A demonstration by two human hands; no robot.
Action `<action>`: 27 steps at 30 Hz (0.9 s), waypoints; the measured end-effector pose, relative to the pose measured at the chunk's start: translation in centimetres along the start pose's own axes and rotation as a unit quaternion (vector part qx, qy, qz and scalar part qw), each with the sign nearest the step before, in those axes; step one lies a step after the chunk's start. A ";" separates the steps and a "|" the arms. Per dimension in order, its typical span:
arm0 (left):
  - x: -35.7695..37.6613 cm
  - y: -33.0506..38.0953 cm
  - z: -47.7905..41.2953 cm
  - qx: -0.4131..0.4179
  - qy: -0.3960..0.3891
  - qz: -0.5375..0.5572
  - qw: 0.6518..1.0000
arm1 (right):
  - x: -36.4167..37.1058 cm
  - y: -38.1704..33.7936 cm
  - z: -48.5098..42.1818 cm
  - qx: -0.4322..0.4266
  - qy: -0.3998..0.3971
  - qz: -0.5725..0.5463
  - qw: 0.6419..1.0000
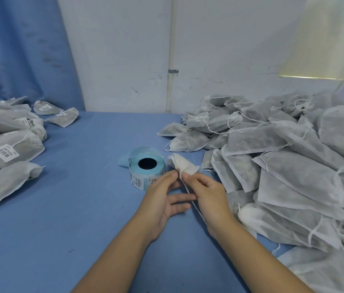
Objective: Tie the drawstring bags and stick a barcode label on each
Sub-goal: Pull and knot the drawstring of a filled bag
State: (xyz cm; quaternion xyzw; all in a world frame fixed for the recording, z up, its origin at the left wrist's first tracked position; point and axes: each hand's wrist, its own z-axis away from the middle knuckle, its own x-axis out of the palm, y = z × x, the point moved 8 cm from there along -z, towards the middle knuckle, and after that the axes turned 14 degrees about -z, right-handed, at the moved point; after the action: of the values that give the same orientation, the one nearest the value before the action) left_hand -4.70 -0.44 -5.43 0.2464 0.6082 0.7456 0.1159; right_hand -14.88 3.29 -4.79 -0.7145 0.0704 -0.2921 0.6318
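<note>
Mid-frame beside the label roll [147,168], left hand [162,200] and right hand [210,197] pinch a seemingly soft, light bag [184,166] at its gathered neck, likely the surest hold.

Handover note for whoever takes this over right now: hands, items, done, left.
Left hand: thumb at the neck of the bag, other fingers straight; pinch unclear.
Right hand: pinches the neck; string trails under it toward the wrist.
Label roll: on the table, just left of the bag.
Done: labelled pile at left.
Left: finish tying this bag, label it, then work through the unlabelled pile at right.
</note>
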 end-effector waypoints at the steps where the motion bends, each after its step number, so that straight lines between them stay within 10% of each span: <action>1: 0.3 -0.2 0.0 0.002 -0.007 0.005 1.000 | -0.1 0.0 -0.1 -0.004 0.011 0.003 1.000; 27: 0.9 -0.1 -0.4 0.078 0.006 -0.118 0.990 | -0.1 -0.3 -0.1 0.016 -0.028 -0.120 0.992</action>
State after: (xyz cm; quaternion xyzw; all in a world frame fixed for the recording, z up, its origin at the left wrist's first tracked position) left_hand -5.70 -0.29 -5.35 0.1763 0.6904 0.6782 0.1797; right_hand -15.12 3.27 -4.50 -0.7153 -0.0381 -0.3467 0.6056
